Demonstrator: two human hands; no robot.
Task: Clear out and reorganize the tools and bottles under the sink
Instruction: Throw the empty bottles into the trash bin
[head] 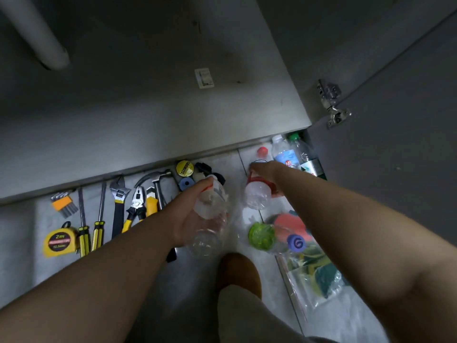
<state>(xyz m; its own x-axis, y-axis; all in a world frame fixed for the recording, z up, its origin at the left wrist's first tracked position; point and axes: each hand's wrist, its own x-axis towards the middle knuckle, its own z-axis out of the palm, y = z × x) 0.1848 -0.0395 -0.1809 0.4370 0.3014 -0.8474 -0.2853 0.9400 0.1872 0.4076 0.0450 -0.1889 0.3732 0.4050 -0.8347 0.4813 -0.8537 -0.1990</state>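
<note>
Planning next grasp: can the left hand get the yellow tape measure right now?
Probably not yet: the left hand grips a clear bottle. The tape measure lies uncovered beside the screwdrivers.

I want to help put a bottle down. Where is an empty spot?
The cabinet floor is bare between the pipe and the hinge. The floor left of the tape measure is free too. Crowded: the tool row and the bottles by the door.

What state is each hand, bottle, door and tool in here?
left hand, gripping clear bottle
right hand, gripping red-labelled bottle
cabinet door, open
tape measure, blade retracted
white-capped bottle, standing, cap on
green-capped bottle, standing, cap on
</note>
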